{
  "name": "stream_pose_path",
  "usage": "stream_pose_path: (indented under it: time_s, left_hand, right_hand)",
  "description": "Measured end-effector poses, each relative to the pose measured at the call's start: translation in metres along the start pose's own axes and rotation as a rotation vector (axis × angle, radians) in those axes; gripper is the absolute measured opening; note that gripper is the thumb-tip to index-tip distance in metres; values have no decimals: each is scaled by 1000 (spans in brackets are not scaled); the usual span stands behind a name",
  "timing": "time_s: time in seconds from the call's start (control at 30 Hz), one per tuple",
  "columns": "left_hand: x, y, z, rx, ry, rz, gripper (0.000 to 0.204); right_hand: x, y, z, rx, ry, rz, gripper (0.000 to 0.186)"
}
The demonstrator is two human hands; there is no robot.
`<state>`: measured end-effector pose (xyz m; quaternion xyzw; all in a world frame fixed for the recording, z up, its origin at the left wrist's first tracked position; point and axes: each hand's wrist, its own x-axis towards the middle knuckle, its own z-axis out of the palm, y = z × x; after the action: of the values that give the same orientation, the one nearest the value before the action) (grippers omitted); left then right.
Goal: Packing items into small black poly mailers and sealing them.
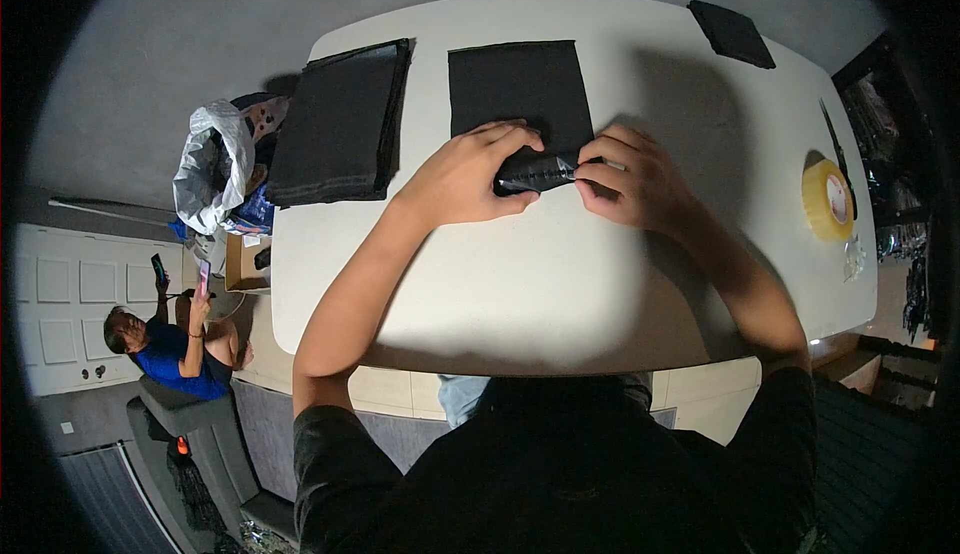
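My left hand (478,174) is curled around a short black roll (530,171), its thumb along the near side and its fingers over the far side. A shiny clear strip, which looks like tape, runs over the roll. At the roll's right end, my right hand (630,176) has its fingers pinched together; what exactly sits between the fingertips is hard to make out. Just beyond both hands a flat black sheet (515,79) lies on the white table (480,284), its near edge hidden by the hands and roll.
A stack of black sheets (335,119) lies at the table's left. To the right are a clear tape roll (828,201) and a thin dark tool (834,139); a folded black piece (732,34) rests at the far right corner. Left, a person (185,349) sits holding a phone.
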<state>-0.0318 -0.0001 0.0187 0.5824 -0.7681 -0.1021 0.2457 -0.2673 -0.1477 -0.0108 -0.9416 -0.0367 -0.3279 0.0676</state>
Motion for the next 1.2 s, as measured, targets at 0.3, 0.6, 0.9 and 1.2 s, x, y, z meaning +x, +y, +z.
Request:
stream_pose_path:
  time_s: [0.3, 0.6, 0.9, 1.2]
  left_hand:
    - [-2, -6, 2, -8, -5, 17, 43]
    - [-2, -7, 1, -24, -33, 16, 30]
    - [0, 2, -3, -29, -35, -32, 43]
    - [-4, -5, -1, 84, 26, 28, 53]
  right_hand:
    - [-3, -2, -4, 145, -79, 153, 34]
    - [0, -1, -6, 139, -105, 91, 41]
    - [-6, 4, 4, 196, -118, 237, 27]
    - [-5, 12, 8, 346, -61, 360, 25]
